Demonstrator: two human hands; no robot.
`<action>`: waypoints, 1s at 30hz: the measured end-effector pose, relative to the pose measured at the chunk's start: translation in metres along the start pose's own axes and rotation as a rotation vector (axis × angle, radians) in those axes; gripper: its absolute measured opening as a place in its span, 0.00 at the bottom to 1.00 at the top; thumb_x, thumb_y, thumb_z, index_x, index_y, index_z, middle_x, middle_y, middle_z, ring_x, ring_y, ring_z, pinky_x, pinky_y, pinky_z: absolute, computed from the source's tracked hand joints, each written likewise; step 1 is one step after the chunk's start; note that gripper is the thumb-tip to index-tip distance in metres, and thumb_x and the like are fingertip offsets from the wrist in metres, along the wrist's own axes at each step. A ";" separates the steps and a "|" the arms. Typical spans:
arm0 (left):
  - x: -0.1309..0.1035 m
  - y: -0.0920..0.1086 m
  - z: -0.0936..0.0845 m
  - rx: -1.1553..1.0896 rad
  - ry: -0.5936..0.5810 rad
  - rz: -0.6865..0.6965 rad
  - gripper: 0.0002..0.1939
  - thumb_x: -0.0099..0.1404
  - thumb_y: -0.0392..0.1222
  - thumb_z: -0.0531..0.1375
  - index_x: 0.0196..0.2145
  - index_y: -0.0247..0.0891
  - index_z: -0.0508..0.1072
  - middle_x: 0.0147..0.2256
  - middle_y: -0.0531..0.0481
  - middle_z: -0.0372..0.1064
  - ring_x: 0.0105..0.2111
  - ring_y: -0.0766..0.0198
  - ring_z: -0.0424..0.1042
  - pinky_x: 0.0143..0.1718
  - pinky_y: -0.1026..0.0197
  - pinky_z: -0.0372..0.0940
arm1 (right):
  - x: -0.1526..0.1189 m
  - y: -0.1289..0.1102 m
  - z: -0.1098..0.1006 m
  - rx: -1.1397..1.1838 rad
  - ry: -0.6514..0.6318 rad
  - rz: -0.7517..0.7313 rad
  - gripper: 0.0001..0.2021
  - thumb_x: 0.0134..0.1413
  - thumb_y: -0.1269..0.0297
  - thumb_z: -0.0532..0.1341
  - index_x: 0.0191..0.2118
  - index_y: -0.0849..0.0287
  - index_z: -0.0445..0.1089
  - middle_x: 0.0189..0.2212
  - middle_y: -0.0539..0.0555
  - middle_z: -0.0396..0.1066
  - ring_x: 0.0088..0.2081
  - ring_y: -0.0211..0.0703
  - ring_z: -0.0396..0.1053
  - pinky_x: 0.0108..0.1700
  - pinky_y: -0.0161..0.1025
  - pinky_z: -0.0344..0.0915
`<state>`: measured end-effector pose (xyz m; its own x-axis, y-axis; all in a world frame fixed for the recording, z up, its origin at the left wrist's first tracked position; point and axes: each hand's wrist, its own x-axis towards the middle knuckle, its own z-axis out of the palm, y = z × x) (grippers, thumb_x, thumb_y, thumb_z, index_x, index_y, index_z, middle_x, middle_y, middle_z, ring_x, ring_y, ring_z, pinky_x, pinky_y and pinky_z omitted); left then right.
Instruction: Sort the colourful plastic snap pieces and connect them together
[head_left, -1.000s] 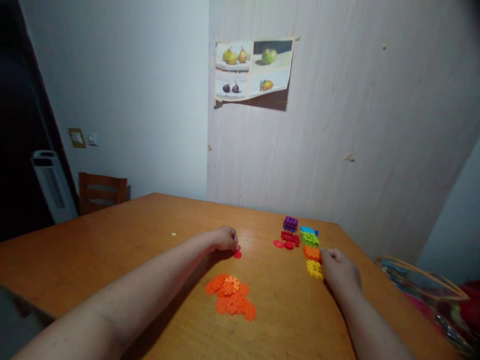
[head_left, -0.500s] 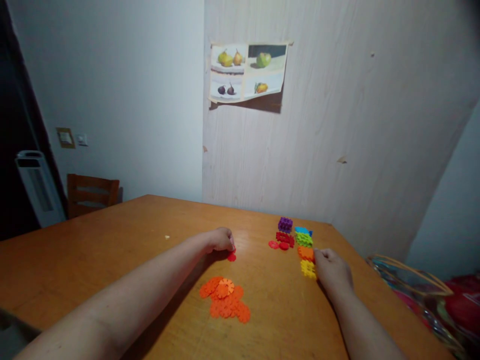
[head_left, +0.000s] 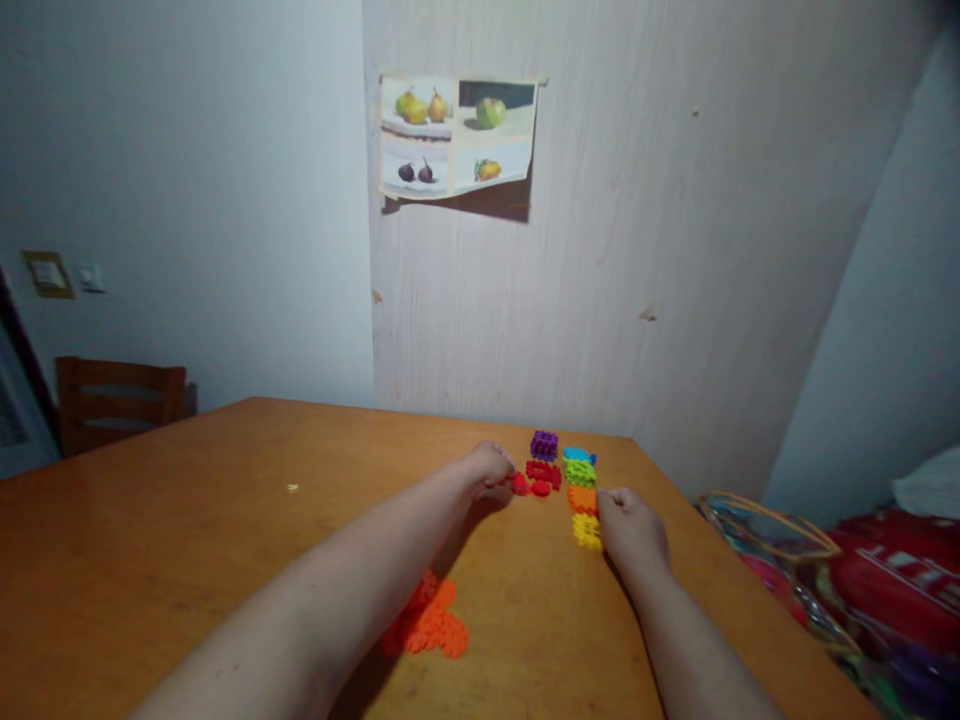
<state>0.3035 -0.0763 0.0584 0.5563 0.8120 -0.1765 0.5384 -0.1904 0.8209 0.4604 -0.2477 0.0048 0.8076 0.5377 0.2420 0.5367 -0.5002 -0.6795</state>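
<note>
Red discs (head_left: 541, 488) lie just in front of a dark red stack (head_left: 543, 473), inward from the far-right corner of the surface (head_left: 532, 590), and the left hand (head_left: 491, 466) reaches across to the leftmost of them. Its fingers are bent together at that disc; whether they pinch it or merely touch it, I cannot tell. The right hand (head_left: 636, 530) rests toward the right edge with its fingers curled, beside the orange stack (head_left: 582, 499) and the yellow stack (head_left: 587, 531); a grip there cannot be made out. Green pieces (head_left: 580, 473), blue pieces (head_left: 578, 456) and a purple stack (head_left: 544, 445) sit nearer the far edge. An orange heap (head_left: 435, 625), partly behind the left forearm, lies well back from that edge. The step in hand seems to be gathering red with red; the next move calls for a light touch, leaving neighbouring stacks undisturbed.
</note>
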 end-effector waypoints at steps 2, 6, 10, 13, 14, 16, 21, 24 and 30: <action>0.005 0.008 0.015 -0.034 0.007 -0.009 0.08 0.57 0.31 0.65 0.24 0.32 0.69 0.15 0.54 0.61 0.17 0.69 0.61 0.20 0.66 0.53 | 0.000 -0.001 0.000 -0.010 0.002 0.004 0.19 0.59 0.49 0.50 0.27 0.55 0.69 0.25 0.53 0.73 0.29 0.43 0.67 0.29 0.35 0.53; 0.015 0.015 0.036 -0.071 -0.003 -0.019 0.08 0.56 0.28 0.65 0.25 0.32 0.69 0.17 0.53 0.64 0.17 0.69 0.63 0.21 0.66 0.57 | -0.001 -0.003 0.000 -0.012 0.006 0.013 0.19 0.59 0.50 0.50 0.27 0.54 0.69 0.25 0.52 0.73 0.28 0.42 0.67 0.28 0.35 0.52; 0.023 0.014 0.045 -0.057 -0.004 -0.016 0.07 0.53 0.27 0.66 0.27 0.31 0.70 0.16 0.54 0.63 0.17 0.70 0.63 0.20 0.66 0.56 | -0.003 -0.005 -0.002 0.006 0.006 0.026 0.19 0.59 0.49 0.50 0.27 0.55 0.69 0.25 0.52 0.73 0.28 0.42 0.66 0.28 0.35 0.52; 0.027 0.012 0.046 -0.031 0.011 -0.013 0.07 0.52 0.28 0.68 0.29 0.29 0.72 0.16 0.54 0.63 0.17 0.69 0.62 0.19 0.66 0.54 | -0.004 -0.006 -0.002 0.023 0.005 0.028 0.19 0.59 0.50 0.51 0.28 0.55 0.70 0.26 0.53 0.74 0.29 0.42 0.67 0.29 0.35 0.53; 0.027 0.011 0.045 -0.026 0.014 -0.011 0.07 0.52 0.29 0.68 0.29 0.29 0.73 0.16 0.53 0.64 0.17 0.69 0.62 0.19 0.66 0.54 | -0.004 -0.006 -0.003 0.024 0.007 0.025 0.19 0.60 0.50 0.51 0.28 0.55 0.70 0.27 0.54 0.75 0.30 0.42 0.68 0.29 0.35 0.54; 0.028 0.009 0.045 -0.021 0.015 -0.004 0.07 0.53 0.30 0.68 0.30 0.29 0.74 0.17 0.52 0.65 0.18 0.69 0.62 0.19 0.67 0.54 | -0.004 -0.007 -0.003 0.023 0.010 0.020 0.18 0.60 0.50 0.51 0.28 0.55 0.71 0.27 0.54 0.75 0.30 0.43 0.68 0.29 0.34 0.54; 0.027 0.006 0.044 -0.015 0.018 0.010 0.07 0.54 0.31 0.68 0.29 0.30 0.73 0.17 0.53 0.64 0.17 0.70 0.62 0.20 0.66 0.57 | -0.005 -0.008 -0.005 0.004 0.002 0.025 0.19 0.60 0.50 0.51 0.28 0.54 0.71 0.26 0.54 0.74 0.30 0.43 0.67 0.29 0.34 0.54; 0.022 0.006 0.045 -0.014 0.001 0.011 0.08 0.55 0.36 0.68 0.29 0.30 0.73 0.17 0.53 0.63 0.17 0.68 0.62 0.20 0.65 0.57 | -0.004 -0.009 -0.005 -0.007 -0.002 0.030 0.19 0.60 0.50 0.51 0.29 0.55 0.72 0.26 0.53 0.74 0.29 0.43 0.67 0.29 0.35 0.53; 0.012 0.002 0.047 0.095 -0.030 0.163 0.14 0.52 0.45 0.71 0.29 0.33 0.76 0.22 0.50 0.70 0.22 0.65 0.69 0.22 0.66 0.59 | -0.004 -0.009 -0.005 -0.008 0.008 0.040 0.19 0.59 0.50 0.51 0.28 0.55 0.70 0.26 0.53 0.74 0.30 0.43 0.67 0.29 0.35 0.53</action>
<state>0.3413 -0.0929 0.0323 0.6590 0.7495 -0.0626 0.4959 -0.3704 0.7854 0.4531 -0.2487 0.0132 0.8304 0.5119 0.2198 0.5057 -0.5271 -0.6830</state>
